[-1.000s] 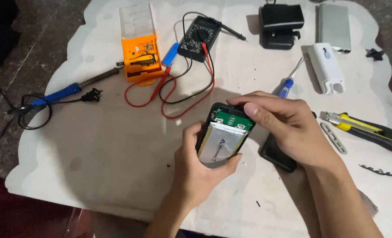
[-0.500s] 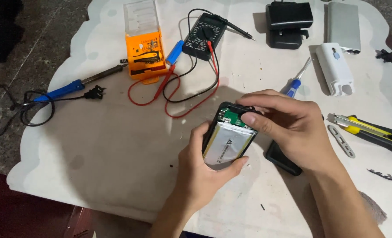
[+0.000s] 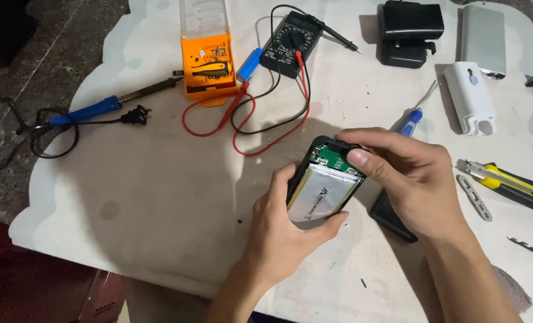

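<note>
My left hand (image 3: pixel 281 230) grips an opened black power bank (image 3: pixel 323 182) from below, above the white table (image 3: pixel 158 197). Inside its shell lie a flat silver battery pack and a green circuit board at the far end. My right hand (image 3: pixel 413 179) comes from the right, its fingers pressing on the circuit-board end of the case. A black cover piece (image 3: pixel 389 216) lies on the table under my right hand.
At the back: an orange tool case (image 3: pixel 207 60), a black multimeter (image 3: pixel 291 43) with red and black leads, a blue battery cell (image 3: pixel 249 63), a black charger (image 3: pixel 409 31), a silver case (image 3: pixel 483 39). A blue soldering iron (image 3: pixel 99 109) lies left; a blue screwdriver (image 3: pixel 415 116), white shell (image 3: pixel 470 98) and yellow utility knife (image 3: pixel 509 185) lie right.
Both hands with the power bank stay in about the same spot; my right fingers have shifted slightly over the circuit-board end. The view has drifted a little.
</note>
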